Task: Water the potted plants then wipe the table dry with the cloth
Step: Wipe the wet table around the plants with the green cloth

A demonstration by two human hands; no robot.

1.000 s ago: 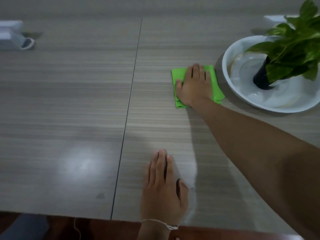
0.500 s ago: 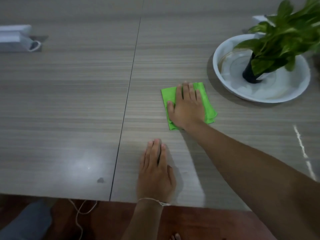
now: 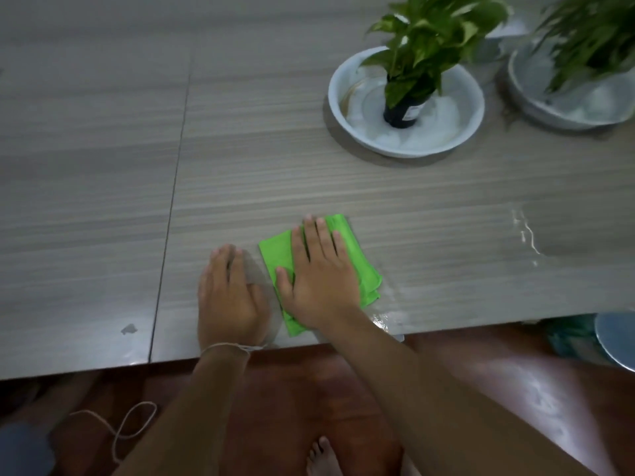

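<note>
A folded bright green cloth [image 3: 360, 269] lies on the grey wood-grain table [image 3: 103, 166] close to its front edge. My right hand [image 3: 319, 273] presses flat on the cloth, fingers together. Just left of it, my left hand [image 3: 230, 297] rests flat on the bare table and holds nothing. A leafy potted plant [image 3: 426, 36] in a dark pot stands in a white basin [image 3: 343, 108] at the back right. A second plant [image 3: 591, 32] in another basin [image 3: 536, 104] is further right, blurred. Wet streaks [image 3: 525, 235] shine on the table at the right.
A seam [image 3: 171, 207] runs front to back through the tabletop left of my hands. Below the table edge there is red-brown floor [image 3: 292, 400], a loop of cord [image 3: 130, 427], a bare foot [image 3: 321, 458], and a round grey object [image 3: 618, 338] at the right.
My right hand has drawn the cloth back from beside the basin to the front edge, next to my left hand. The view has tilted down, bringing a second plant into sight.
</note>
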